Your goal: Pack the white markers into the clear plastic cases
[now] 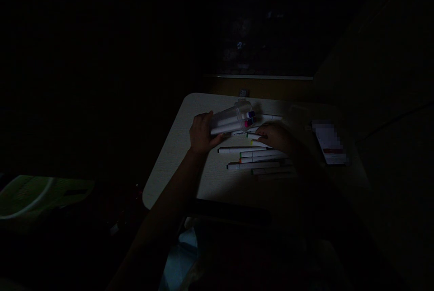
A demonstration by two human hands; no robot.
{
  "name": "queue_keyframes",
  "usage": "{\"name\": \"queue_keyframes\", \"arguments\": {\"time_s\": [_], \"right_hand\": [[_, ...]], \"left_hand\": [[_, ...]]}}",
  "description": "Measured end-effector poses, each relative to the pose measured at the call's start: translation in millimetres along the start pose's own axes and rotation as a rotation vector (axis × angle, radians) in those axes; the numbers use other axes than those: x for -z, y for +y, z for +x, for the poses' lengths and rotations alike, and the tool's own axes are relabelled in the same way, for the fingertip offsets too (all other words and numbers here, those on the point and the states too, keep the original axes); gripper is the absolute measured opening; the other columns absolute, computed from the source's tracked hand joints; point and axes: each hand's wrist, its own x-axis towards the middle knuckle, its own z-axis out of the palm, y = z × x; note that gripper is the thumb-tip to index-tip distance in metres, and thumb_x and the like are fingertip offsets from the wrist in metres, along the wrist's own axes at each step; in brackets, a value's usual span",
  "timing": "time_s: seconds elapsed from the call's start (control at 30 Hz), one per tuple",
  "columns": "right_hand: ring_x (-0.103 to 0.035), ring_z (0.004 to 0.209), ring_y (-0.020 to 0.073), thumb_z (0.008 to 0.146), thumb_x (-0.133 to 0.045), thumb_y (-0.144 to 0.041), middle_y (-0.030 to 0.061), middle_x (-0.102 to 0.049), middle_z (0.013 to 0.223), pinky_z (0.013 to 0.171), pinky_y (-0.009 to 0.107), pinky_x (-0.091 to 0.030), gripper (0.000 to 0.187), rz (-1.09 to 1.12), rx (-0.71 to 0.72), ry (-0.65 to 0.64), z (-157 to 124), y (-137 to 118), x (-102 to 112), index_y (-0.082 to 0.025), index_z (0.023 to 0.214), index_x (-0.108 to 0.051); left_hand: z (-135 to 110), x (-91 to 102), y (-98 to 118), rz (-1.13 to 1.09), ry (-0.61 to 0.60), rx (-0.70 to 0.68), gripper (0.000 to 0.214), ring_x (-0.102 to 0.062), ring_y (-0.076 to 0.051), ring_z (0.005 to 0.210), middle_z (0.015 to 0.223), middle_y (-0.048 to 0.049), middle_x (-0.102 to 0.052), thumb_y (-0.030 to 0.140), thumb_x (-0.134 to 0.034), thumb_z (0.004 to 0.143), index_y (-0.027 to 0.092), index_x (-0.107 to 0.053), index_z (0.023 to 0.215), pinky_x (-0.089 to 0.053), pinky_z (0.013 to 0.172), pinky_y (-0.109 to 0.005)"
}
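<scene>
My left hand (200, 133) is wrapped around the base of a clear plastic marker case (225, 117), which lies tilted on its side with its mouth toward the right. A few white markers with purple, pink and dark ends (249, 119) are inside it. Just right of the mouth, my right hand (276, 136) is closed over the loose markers, its fingertips at a green-ended white marker (252, 136). Whether it grips that one is hard to see in the dark. Below the right hand, several white markers (259, 155) lie roughly side by side, their coloured ends pointing left.
A pale table (176, 164) with rounded corners bears everything. On its right lies a phone (328, 142) with a blurred screen. A small object (243, 93) sits at the far edge. A green item (44, 196) is at lower left. The surroundings are very dark.
</scene>
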Motion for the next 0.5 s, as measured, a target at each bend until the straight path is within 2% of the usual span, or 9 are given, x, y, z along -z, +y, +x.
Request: {"name": "queue_keyframes", "arguments": {"time_s": [0.2, 0.33, 0.5], "right_hand": [[-0.063, 0.087, 0.0188, 0.08, -0.055, -0.018, 0.0081, -0.072, 0.095, 0.076, 0.028, -0.045, 0.022, 0.009, -0.01, 0.008, -1.5, -1.7, 4.2, -0.017, 0.095, -0.071], [-0.064, 0.084, 0.0186, 0.075, -0.056, -0.016, 0.0062, -0.071, 0.096, 0.072, 0.029, -0.047, 0.029, 0.097, 0.0, 0.093, -5.8, 3.0, 11.7, -0.019, 0.1, -0.07], [-0.064, 0.088, 0.0215, 0.074, -0.057, -0.018, 0.008, -0.071, 0.099, 0.077, 0.033, -0.049, 0.035, 0.035, 0.023, 0.237, -15.9, 8.2, 30.3, -0.018, 0.107, -0.068]], "left_hand": [[-1.7, -1.9, -1.6, -0.005, -0.004, 0.013, 0.081, -0.054, -0.028, 0.101, 0.111, -0.0141, -0.058, 0.074, -0.043, 0.076, 0.016, -0.044, 0.131, -0.048, 0.081, -0.042], [-2.2, -3.3, -2.3, -0.011, 0.026, -0.012, 0.079, -0.054, -0.028, 0.1, 0.111, -0.0136, -0.057, 0.073, -0.044, 0.077, 0.017, -0.043, 0.133, -0.048, 0.081, -0.042], [-1.8, -3.7, -2.0, -0.004, 0.029, -0.015, 0.079, -0.054, -0.028, 0.101, 0.113, -0.0143, -0.057, 0.072, -0.043, 0.077, 0.017, -0.042, 0.133, -0.047, 0.081, -0.042]]}}
